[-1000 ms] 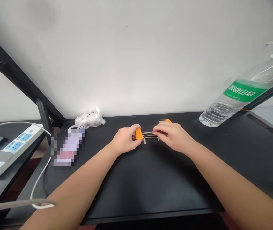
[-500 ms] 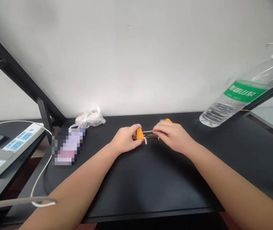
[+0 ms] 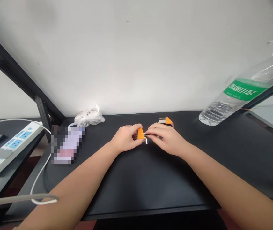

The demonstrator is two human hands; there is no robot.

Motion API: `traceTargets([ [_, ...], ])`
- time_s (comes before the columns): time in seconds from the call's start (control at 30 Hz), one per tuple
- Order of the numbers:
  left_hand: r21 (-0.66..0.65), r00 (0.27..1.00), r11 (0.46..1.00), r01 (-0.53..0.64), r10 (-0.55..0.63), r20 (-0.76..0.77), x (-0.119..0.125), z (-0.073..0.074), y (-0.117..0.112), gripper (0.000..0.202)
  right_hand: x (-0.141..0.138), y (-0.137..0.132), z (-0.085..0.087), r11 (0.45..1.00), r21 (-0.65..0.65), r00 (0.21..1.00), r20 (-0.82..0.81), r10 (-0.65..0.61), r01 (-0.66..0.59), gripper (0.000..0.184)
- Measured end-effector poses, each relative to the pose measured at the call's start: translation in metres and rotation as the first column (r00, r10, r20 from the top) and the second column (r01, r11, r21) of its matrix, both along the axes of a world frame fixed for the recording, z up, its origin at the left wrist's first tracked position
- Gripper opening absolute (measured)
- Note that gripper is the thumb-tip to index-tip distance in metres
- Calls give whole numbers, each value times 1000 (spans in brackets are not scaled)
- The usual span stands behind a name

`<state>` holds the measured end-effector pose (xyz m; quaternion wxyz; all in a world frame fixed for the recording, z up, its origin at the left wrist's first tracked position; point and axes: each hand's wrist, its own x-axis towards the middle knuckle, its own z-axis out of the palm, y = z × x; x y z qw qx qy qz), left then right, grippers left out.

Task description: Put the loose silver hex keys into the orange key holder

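Observation:
My left hand [image 3: 126, 138] is closed around an orange hex key holder [image 3: 140, 133], thumb and fingers on its two sides. A bent hex key [image 3: 146, 140] sticks out from the holder's right side. Close against it, my right hand [image 3: 163, 138] pinches a thin metal hex key [image 3: 147, 134] by the holder; most of that key is hidden by the fingers. Behind my right hand lies a second orange holder [image 3: 168, 120], with several hex keys fanning out to its left.
On the black table [image 3: 151, 188] stand a large water bottle [image 3: 234, 91] at right and a crumpled plastic bag [image 3: 90, 117] at back left. A blurred-out phone [image 3: 69, 145] lies left. A white power strip [image 3: 19, 140] and a white cable [image 3: 40, 174] are further left.
My right hand has moved left with the hex key, up to the holder in my left hand. The second orange holder shows more fully. My left hand has stayed about in place.

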<state>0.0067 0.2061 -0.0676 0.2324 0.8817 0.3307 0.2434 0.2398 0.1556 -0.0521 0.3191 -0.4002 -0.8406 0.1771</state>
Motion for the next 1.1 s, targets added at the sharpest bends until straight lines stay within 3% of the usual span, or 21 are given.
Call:
traceTargets([
  [0.13, 32, 1000, 999, 2, -2, 7, 0, 0, 1, 22, -11, -3, -7, 977, -213, 995, -89, -37, 17, 20],
  [0.23, 24, 1000, 1000, 11, -11, 22, -1, -3, 2, 22, -11, -1, -12, 921, -388, 985, -137, -103, 42, 25],
  [0.33, -1, 999, 1000, 21, -21, 40, -1, -5, 2, 21, -8, 2, -17, 846, -532, 966, -237, -103, -40, 29],
  [0.47, 36, 999, 999, 31, -32, 36, -1, -2, 0, 20, -7, 6, -21, 789, -598, 943, -324, -81, -138, 31],
  [0.53, 52, 999, 998, 46, -48, 21, -1, -1, -1, 19, -7, 6, -21, 792, -593, 947, -316, -65, -144, 31],
  [0.6, 44, 998, 997, 57, -58, 9, -2, 0, -1, 19, -6, 6, -19, 832, -545, 969, -245, -40, -103, 29],
  [0.7, 11, 999, 999, 46, -46, -2, -2, -3, 0, 26, 3, 8, -10, 929, -369, 999, -31, -39, 25, 20],
  [0.77, -1, 1000, 1000, 23, -23, -12, -3, -5, 1, 34, 13, 11, -6, 966, -235, 988, 135, -77, 107, 16],
  [0.9, 15, 998, 998, -54, 55, -44, -3, -9, 5, 41, 30, 17, -9, 983, -97, 901, 422, -100, 154, 9],
  [1.1, 74, 988, 990, -123, 129, -81, -2, -13, 8, 50, 20, 9, -16, 976, -72, 805, 580, -127, 206, 10],
])
